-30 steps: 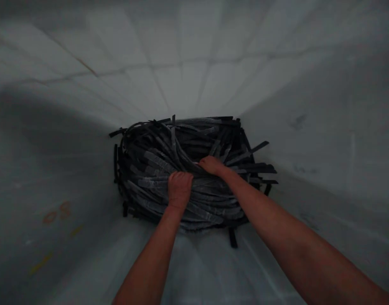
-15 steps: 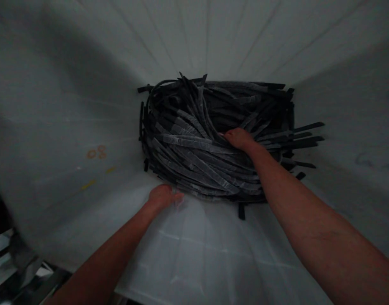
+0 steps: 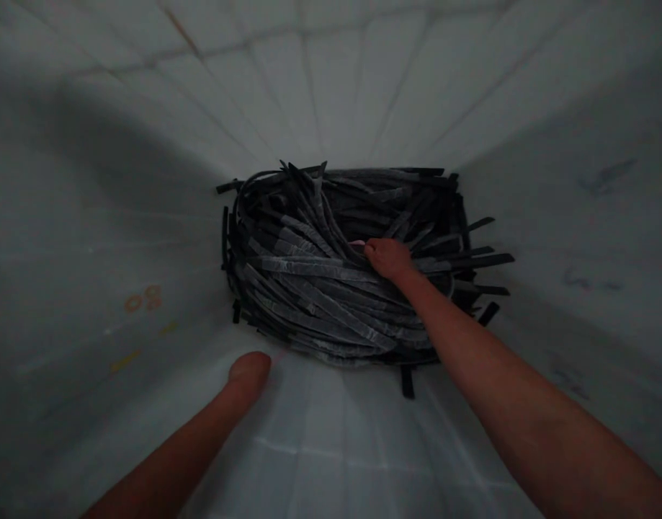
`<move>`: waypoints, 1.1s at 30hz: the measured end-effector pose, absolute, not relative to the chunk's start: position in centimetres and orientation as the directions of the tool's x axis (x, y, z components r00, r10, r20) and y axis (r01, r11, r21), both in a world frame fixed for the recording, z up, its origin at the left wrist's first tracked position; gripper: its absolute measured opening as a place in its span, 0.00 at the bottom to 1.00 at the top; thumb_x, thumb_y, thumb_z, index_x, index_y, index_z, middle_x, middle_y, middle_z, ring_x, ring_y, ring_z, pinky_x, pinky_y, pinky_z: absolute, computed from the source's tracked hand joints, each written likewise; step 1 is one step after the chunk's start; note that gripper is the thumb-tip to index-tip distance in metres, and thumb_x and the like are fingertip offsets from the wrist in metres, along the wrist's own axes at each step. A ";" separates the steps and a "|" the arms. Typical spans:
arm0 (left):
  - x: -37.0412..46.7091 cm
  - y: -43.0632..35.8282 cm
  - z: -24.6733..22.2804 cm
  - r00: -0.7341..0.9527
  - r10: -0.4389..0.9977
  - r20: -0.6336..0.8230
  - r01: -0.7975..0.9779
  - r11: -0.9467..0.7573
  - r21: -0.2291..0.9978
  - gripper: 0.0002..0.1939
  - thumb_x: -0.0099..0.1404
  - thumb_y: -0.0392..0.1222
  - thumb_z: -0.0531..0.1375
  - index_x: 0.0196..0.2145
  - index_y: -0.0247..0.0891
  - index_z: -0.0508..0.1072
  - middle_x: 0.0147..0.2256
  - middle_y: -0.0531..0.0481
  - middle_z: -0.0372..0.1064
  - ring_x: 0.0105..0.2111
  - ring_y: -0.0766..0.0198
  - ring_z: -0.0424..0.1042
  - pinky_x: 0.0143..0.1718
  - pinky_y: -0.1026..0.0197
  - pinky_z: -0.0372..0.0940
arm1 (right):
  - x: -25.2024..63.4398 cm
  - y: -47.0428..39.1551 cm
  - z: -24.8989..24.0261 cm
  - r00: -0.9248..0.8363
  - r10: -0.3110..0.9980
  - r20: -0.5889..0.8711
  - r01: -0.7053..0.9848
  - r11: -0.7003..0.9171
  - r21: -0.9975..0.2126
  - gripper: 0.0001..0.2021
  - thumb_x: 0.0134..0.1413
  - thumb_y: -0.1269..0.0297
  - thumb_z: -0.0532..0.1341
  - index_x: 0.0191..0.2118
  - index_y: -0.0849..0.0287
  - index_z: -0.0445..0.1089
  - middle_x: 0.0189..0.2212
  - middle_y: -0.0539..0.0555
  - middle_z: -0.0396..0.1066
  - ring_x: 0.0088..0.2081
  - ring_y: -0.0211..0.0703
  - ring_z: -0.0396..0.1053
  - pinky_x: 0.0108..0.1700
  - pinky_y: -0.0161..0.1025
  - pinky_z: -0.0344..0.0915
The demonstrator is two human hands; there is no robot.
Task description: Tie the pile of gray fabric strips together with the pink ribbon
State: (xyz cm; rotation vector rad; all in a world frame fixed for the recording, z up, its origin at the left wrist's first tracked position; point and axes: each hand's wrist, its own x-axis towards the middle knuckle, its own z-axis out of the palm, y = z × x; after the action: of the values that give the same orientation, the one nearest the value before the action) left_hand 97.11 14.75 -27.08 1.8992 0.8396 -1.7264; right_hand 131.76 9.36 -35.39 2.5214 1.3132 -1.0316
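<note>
A large tangled pile of black flat strips, dusted pale in places, lies at the bottom of a deep whitish sack-like container. My right hand reaches into the middle of the pile, its fingers closed on black strips. A small pink bit shows beside its fingertips; I cannot tell what it is. My left hand is by the near wall, just outside the pile's lower left edge. Its fingers are hidden from view, and nothing can be seen in it.
Pale walls with creases rise on all sides of the pile. Orange markings and yellow marks are on the left wall, dark smudges on the right one. Loose strip ends stick out to the right. The light is dim.
The view has shifted, so the pile appears lower and further left. My left hand has drawn back from the pile's edge, and its fingers no longer show. My right hand stays in the strips.
</note>
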 end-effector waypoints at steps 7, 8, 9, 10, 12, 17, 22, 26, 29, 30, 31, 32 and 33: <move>97.1 12.6 -25.3 0.240 -0.029 -0.970 0.547 -0.821 0.160 0.20 0.62 0.26 0.48 0.44 0.27 0.78 0.45 0.33 0.74 0.49 0.46 0.73 0.54 0.46 0.66 | 132.8 8.0 -35.9 0.621 0.663 -0.417 0.595 -0.746 -0.300 0.18 0.64 0.66 0.48 0.41 0.63 0.75 0.45 0.60 0.73 0.48 0.49 0.69 0.48 0.40 0.63; 97.2 11.7 -25.4 0.326 -0.070 -0.943 0.517 -0.822 0.240 0.19 0.63 0.26 0.48 0.43 0.28 0.77 0.44 0.34 0.74 0.48 0.47 0.72 0.53 0.45 0.66 | 133.1 7.8 -36.2 0.627 0.677 -0.385 0.565 -0.735 -0.373 0.17 0.62 0.66 0.49 0.38 0.63 0.75 0.44 0.60 0.73 0.48 0.48 0.69 0.50 0.40 0.63; 97.4 10.8 -25.6 0.408 -0.109 -0.907 0.490 -0.812 0.318 0.18 0.63 0.27 0.49 0.41 0.29 0.77 0.42 0.35 0.74 0.47 0.47 0.72 0.52 0.45 0.66 | 133.3 7.6 -36.4 0.632 0.691 -0.351 0.526 -0.715 -0.461 0.16 0.60 0.67 0.49 0.35 0.63 0.74 0.42 0.60 0.73 0.48 0.47 0.69 0.51 0.40 0.62; 97.8 10.0 -25.8 0.481 -0.130 -0.867 0.475 -0.793 0.382 0.16 0.64 0.28 0.50 0.40 0.30 0.77 0.41 0.36 0.74 0.46 0.48 0.72 0.51 0.45 0.66 | 133.5 7.4 -36.5 0.639 0.698 -0.323 0.471 -0.687 -0.554 0.15 0.57 0.67 0.50 0.31 0.62 0.74 0.40 0.59 0.73 0.46 0.46 0.69 0.52 0.39 0.62; 98.5 8.8 -26.5 0.607 -0.084 -0.790 0.527 -0.702 0.479 0.13 0.67 0.32 0.50 0.37 0.32 0.76 0.39 0.39 0.74 0.44 0.51 0.71 0.50 0.46 0.66 | 133.8 7.2 -36.5 0.656 0.684 -0.318 0.303 -0.625 -0.719 0.14 0.53 0.66 0.50 0.26 0.60 0.71 0.35 0.57 0.73 0.42 0.44 0.70 0.49 0.38 0.64; 100.0 7.9 -29.1 0.707 0.318 -0.631 0.683 -0.078 0.726 0.15 0.70 0.44 0.52 0.29 0.37 0.72 0.47 0.46 0.73 0.49 0.58 0.68 0.55 0.55 0.60 | 133.3 8.2 -35.4 0.532 0.641 -0.553 -0.184 -0.550 -0.815 0.14 0.46 0.58 0.54 0.26 0.62 0.72 0.42 0.56 0.76 0.24 0.36 0.64 0.29 0.36 0.63; 101.4 6.4 -31.2 0.448 0.348 -0.823 0.670 0.479 0.567 0.24 0.67 0.61 0.52 0.30 0.37 0.72 0.30 0.48 0.69 0.35 0.60 0.68 0.42 0.58 0.61 | 131.7 9.9 -35.0 0.448 0.584 -0.677 -0.328 -0.598 -0.732 0.15 0.46 0.56 0.52 0.23 0.61 0.70 0.20 0.53 0.69 0.19 0.37 0.60 0.24 0.35 0.56; 102.4 5.5 -29.6 0.425 0.358 -0.831 0.581 0.597 0.554 0.28 0.62 0.67 0.54 0.23 0.39 0.65 0.24 0.51 0.62 0.30 0.61 0.63 0.39 0.59 0.59 | 129.9 9.9 -34.0 0.459 0.540 -0.706 -0.314 -0.644 -0.697 0.12 0.48 0.62 0.50 0.20 0.59 0.64 0.12 0.49 0.57 0.17 0.38 0.55 0.24 0.36 0.52; 102.8 5.7 -25.8 0.434 0.319 -0.843 0.587 0.610 0.532 0.26 0.64 0.64 0.54 0.24 0.39 0.65 0.25 0.51 0.62 0.30 0.62 0.64 0.39 0.60 0.58 | 128.1 9.4 -32.2 0.468 0.607 -0.643 0.090 -0.756 -0.648 0.13 0.54 0.68 0.49 0.22 0.59 0.64 0.20 0.54 0.66 0.26 0.41 0.64 0.30 0.37 0.54; 103.0 5.9 -24.3 0.435 0.319 -0.842 0.589 0.607 0.534 0.26 0.65 0.64 0.54 0.23 0.39 0.65 0.25 0.50 0.62 0.30 0.62 0.64 0.38 0.60 0.59 | 127.4 9.3 -31.6 0.464 0.628 -0.625 0.260 -0.771 -0.582 0.14 0.58 0.70 0.48 0.24 0.60 0.65 0.25 0.56 0.70 0.30 0.42 0.67 0.32 0.38 0.55; 103.3 6.1 -23.0 0.434 0.327 -0.839 0.584 0.608 0.539 0.26 0.65 0.64 0.54 0.23 0.39 0.65 0.25 0.50 0.63 0.30 0.62 0.63 0.38 0.60 0.59 | 126.7 9.1 -31.0 0.461 0.639 -0.616 0.395 -0.769 -0.502 0.15 0.61 0.70 0.47 0.27 0.60 0.66 0.30 0.58 0.72 0.34 0.44 0.69 0.34 0.39 0.55; 103.7 6.3 -21.8 0.432 0.346 -0.833 0.569 0.612 0.549 0.26 0.64 0.65 0.54 0.22 0.40 0.65 0.24 0.50 0.63 0.29 0.62 0.63 0.37 0.60 0.60 | 126.1 9.0 -30.5 0.464 0.638 -0.614 0.477 -0.764 -0.434 0.15 0.64 0.69 0.46 0.30 0.60 0.67 0.34 0.58 0.73 0.37 0.46 0.70 0.35 0.40 0.55; 104.2 6.5 -20.9 0.433 0.367 -0.823 0.549 0.617 0.564 0.26 0.64 0.65 0.55 0.22 0.40 0.65 0.24 0.50 0.63 0.28 0.63 0.63 0.36 0.60 0.60 | 125.5 8.8 -30.1 0.473 0.630 -0.617 0.522 -0.764 -0.380 0.15 0.66 0.68 0.45 0.34 0.60 0.68 0.36 0.58 0.73 0.39 0.47 0.71 0.35 0.40 0.54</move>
State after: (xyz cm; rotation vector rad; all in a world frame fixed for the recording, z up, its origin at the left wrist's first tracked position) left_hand 104.23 6.53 -20.87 0.9551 1.1650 -0.1375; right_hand 125.53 8.82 -30.10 2.8124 1.1068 -1.2751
